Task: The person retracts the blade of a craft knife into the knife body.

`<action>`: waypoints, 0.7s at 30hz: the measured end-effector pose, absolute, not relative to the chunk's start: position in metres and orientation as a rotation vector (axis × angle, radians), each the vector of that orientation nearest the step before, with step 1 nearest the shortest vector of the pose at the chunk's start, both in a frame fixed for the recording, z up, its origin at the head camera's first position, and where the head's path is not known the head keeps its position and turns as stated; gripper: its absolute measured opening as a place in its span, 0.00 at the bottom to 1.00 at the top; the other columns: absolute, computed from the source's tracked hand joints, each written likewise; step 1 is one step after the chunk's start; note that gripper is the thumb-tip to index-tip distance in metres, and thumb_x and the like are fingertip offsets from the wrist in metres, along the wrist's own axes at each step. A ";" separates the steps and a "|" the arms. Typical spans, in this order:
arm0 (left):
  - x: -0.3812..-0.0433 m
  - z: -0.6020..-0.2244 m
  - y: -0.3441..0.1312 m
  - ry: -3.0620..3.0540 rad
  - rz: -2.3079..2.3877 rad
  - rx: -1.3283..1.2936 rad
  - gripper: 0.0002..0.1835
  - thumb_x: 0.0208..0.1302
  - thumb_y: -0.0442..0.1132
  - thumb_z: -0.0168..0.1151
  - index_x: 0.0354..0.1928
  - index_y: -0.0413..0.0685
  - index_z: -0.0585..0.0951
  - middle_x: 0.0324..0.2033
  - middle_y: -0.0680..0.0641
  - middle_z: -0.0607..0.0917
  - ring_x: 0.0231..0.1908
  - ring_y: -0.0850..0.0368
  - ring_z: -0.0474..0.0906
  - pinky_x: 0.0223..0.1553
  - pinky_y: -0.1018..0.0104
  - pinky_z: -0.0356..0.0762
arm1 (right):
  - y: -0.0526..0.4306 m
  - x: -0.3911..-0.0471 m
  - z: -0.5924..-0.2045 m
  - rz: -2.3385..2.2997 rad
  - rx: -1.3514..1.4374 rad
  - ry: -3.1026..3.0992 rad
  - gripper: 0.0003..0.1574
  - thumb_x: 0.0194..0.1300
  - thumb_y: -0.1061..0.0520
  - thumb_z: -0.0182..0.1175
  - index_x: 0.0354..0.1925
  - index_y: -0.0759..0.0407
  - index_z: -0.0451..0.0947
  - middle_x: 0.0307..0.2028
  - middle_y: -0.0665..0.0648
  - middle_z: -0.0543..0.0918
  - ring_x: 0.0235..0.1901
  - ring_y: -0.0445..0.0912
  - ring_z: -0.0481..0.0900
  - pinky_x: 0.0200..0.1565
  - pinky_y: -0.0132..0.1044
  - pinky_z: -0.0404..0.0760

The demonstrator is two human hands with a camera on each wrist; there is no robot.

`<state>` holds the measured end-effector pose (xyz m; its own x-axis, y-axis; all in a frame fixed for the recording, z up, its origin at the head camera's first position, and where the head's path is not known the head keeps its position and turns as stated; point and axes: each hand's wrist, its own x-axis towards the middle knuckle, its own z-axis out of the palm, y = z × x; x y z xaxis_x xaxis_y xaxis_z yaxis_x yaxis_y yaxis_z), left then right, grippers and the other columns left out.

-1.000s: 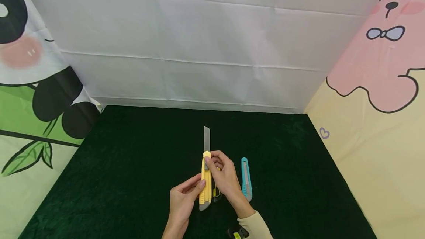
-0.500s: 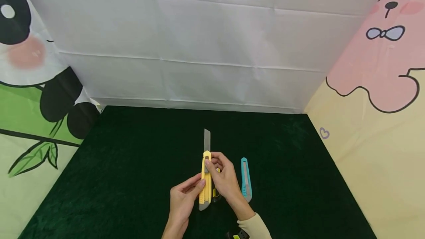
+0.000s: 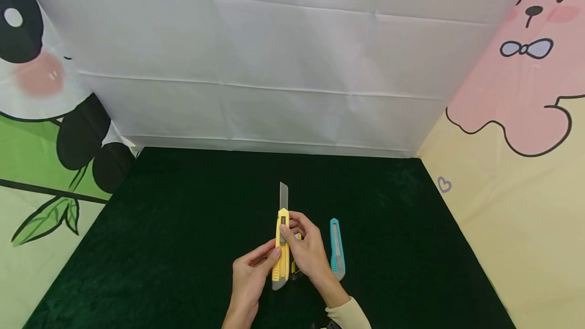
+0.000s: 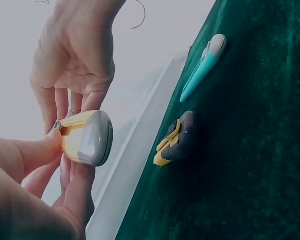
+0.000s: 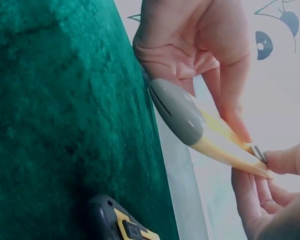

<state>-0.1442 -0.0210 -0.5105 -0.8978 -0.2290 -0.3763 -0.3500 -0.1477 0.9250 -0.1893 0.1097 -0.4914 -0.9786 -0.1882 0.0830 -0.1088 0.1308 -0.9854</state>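
Note:
A yellow utility knife (image 3: 282, 255) with a grey end cap is held above the table, its bare blade (image 3: 284, 197) pointing away from me. My left hand (image 3: 250, 278) grips the lower part of the handle between thumb and fingers. The right hand (image 3: 308, 250) holds the upper part, its thumb on the grey slider. In the left wrist view the grey end cap (image 4: 96, 138) faces the camera. Behind the right hand lies a black and yellow utility knife (image 4: 176, 139), partly hidden in the head view. A teal utility knife (image 3: 337, 250) lies right of the right hand.
Dark green cloth (image 3: 183, 207) covers the table. A white sheet (image 3: 283, 65) hangs at the back. Printed cartoon panels stand at the left (image 3: 59, 146) and right (image 3: 516, 116). Something dark (image 3: 326, 325) at the right cuff is cut off by the frame's bottom edge.
The blade has drawn back partway into the yellow handle as the right thumb slid down with the slider. The left hand has kept its grip; the other knives have not moved.

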 end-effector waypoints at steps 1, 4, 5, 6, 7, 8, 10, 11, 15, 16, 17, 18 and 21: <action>-0.144 -0.510 -0.021 1.993 2.216 -0.678 0.20 0.56 0.47 0.68 0.50 0.50 0.82 0.42 0.47 0.84 0.40 0.54 0.81 0.42 0.61 0.80 | 0.110 -0.189 -0.491 -2.011 -0.311 2.321 0.20 0.69 0.50 0.56 0.57 0.51 0.71 0.43 0.54 0.78 0.38 0.47 0.78 0.41 0.36 0.79; -0.145 -0.510 -0.020 1.996 2.217 -0.677 0.19 0.55 0.47 0.68 0.49 0.51 0.82 0.42 0.47 0.84 0.40 0.54 0.81 0.42 0.61 0.79 | 0.111 -0.185 -0.479 -2.026 -0.311 2.290 0.19 0.69 0.54 0.55 0.57 0.55 0.71 0.43 0.56 0.78 0.39 0.49 0.78 0.41 0.37 0.79; -0.145 -0.510 -0.020 1.994 2.218 -0.678 0.19 0.55 0.47 0.69 0.49 0.51 0.82 0.42 0.47 0.84 0.40 0.54 0.81 0.42 0.61 0.79 | 0.111 -0.183 -0.474 -2.029 -0.311 2.280 0.19 0.69 0.55 0.55 0.57 0.56 0.70 0.43 0.57 0.78 0.39 0.50 0.78 0.41 0.38 0.79; -0.145 -0.510 -0.020 1.993 2.220 -0.676 0.19 0.55 0.47 0.68 0.49 0.51 0.82 0.42 0.47 0.84 0.40 0.53 0.81 0.42 0.61 0.79 | 0.111 -0.182 -0.470 -2.029 -0.311 2.269 0.19 0.70 0.56 0.55 0.57 0.58 0.70 0.44 0.58 0.77 0.40 0.51 0.78 0.41 0.38 0.79; -0.145 -0.509 -0.020 1.993 2.221 -0.674 0.19 0.55 0.47 0.68 0.49 0.51 0.82 0.42 0.47 0.84 0.40 0.53 0.81 0.42 0.61 0.79 | 0.111 -0.180 -0.465 -2.031 -0.310 2.256 0.19 0.70 0.58 0.54 0.58 0.59 0.70 0.44 0.58 0.77 0.40 0.52 0.77 0.41 0.39 0.80; -0.144 -0.509 -0.020 1.994 2.221 -0.675 0.19 0.56 0.47 0.68 0.49 0.51 0.82 0.42 0.47 0.84 0.40 0.53 0.81 0.42 0.61 0.79 | 0.111 -0.179 -0.461 -2.033 -0.312 2.246 0.20 0.70 0.59 0.54 0.58 0.61 0.69 0.44 0.59 0.77 0.41 0.53 0.77 0.41 0.40 0.80; -0.144 -0.509 -0.020 1.993 2.222 -0.668 0.19 0.56 0.47 0.68 0.50 0.50 0.82 0.43 0.47 0.84 0.40 0.53 0.81 0.42 0.61 0.79 | 0.112 -0.179 -0.462 -2.035 -0.323 2.241 0.20 0.70 0.59 0.54 0.58 0.61 0.69 0.45 0.60 0.77 0.41 0.54 0.77 0.42 0.38 0.79; -0.143 -0.508 -0.020 1.993 2.223 -0.665 0.20 0.57 0.47 0.67 0.50 0.50 0.82 0.43 0.47 0.84 0.40 0.53 0.81 0.42 0.61 0.79 | 0.112 -0.179 -0.462 -2.036 -0.328 2.237 0.20 0.69 0.60 0.54 0.58 0.61 0.69 0.45 0.60 0.77 0.41 0.54 0.77 0.42 0.38 0.79; -0.144 -0.510 -0.018 1.988 2.230 -0.661 0.20 0.57 0.46 0.67 0.51 0.49 0.81 0.43 0.46 0.83 0.40 0.52 0.80 0.41 0.61 0.80 | 0.116 -0.180 -0.463 -2.036 -0.352 2.217 0.21 0.69 0.61 0.54 0.59 0.62 0.69 0.45 0.61 0.77 0.42 0.53 0.77 0.44 0.37 0.78; -0.144 -0.510 -0.017 1.985 2.231 -0.664 0.20 0.57 0.46 0.67 0.51 0.49 0.81 0.43 0.46 0.83 0.40 0.52 0.80 0.41 0.61 0.80 | 0.117 -0.181 -0.463 -2.035 -0.358 2.210 0.21 0.69 0.61 0.54 0.59 0.63 0.68 0.46 0.62 0.76 0.42 0.53 0.77 0.44 0.37 0.77; -0.144 -0.510 -0.016 1.986 2.234 -0.661 0.20 0.57 0.46 0.68 0.51 0.48 0.81 0.43 0.45 0.83 0.40 0.52 0.80 0.41 0.61 0.80 | 0.117 -0.181 -0.463 -2.035 -0.364 2.202 0.21 0.69 0.61 0.54 0.59 0.63 0.68 0.46 0.63 0.76 0.42 0.53 0.77 0.45 0.37 0.77; -0.145 -0.511 -0.016 1.985 2.235 -0.665 0.20 0.56 0.46 0.68 0.50 0.48 0.82 0.43 0.45 0.83 0.40 0.52 0.80 0.41 0.61 0.80 | 0.118 -0.181 -0.463 -2.035 -0.371 2.197 0.22 0.69 0.61 0.54 0.59 0.63 0.68 0.46 0.63 0.76 0.42 0.53 0.76 0.46 0.38 0.77; -0.147 -0.512 -0.014 1.987 2.234 -0.681 0.20 0.56 0.46 0.68 0.50 0.49 0.82 0.42 0.45 0.83 0.40 0.52 0.80 0.41 0.61 0.80 | 0.120 -0.182 -0.464 -2.035 -0.385 2.188 0.23 0.69 0.62 0.54 0.60 0.63 0.67 0.48 0.65 0.76 0.43 0.54 0.76 0.46 0.37 0.76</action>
